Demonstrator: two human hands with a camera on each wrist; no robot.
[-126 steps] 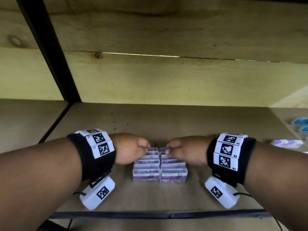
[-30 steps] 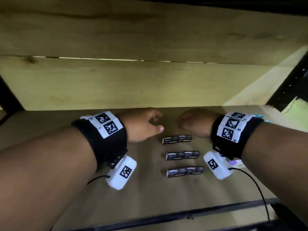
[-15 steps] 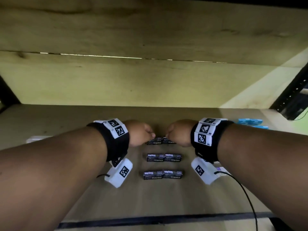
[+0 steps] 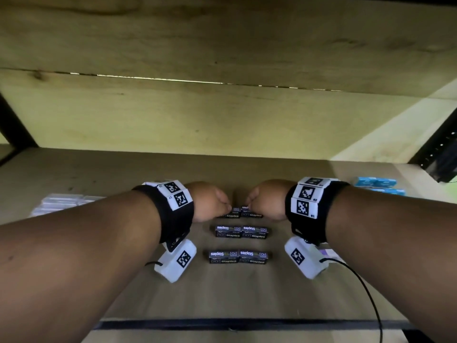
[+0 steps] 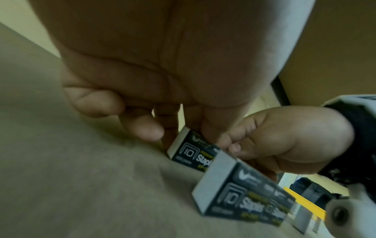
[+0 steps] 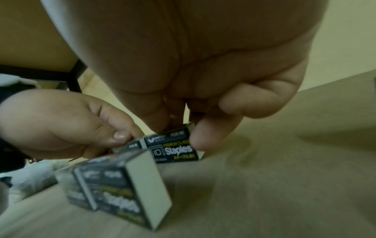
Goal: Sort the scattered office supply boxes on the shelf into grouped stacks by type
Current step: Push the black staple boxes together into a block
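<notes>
1. The head view shows 6 black staple boxes on the shelf [image 4: 247, 298], laid as 3 rows of 2 near the middle of the frame: the near row [image 4: 238, 257], the middle row [image 4: 241, 231] and the far row [image 4: 241, 212], each pair end to end and touching.
2. 2 hands meet at the far row: the left hand [image 4: 209, 201] from the left of the frame, the right hand [image 4: 268, 199] from the right.
3. Blue boxes [image 4: 377, 182] lie at the right edge and clear plastic boxes [image 4: 61, 203] at the left edge; their counts are too blurred to tell.
4. The head view hides the fingertips behind the knuckles; only the wrist views show them.
5. In the left wrist view the left grip is narrow: thumb and fingers [image 5: 142, 127] curl round the left far box [image 5: 193, 153].
6. In the right wrist view the right grip is equally narrow: thumb and fingers [image 6: 205, 136] pinch the right far box [image 6: 173, 146], which rests on the shelf.
</notes>
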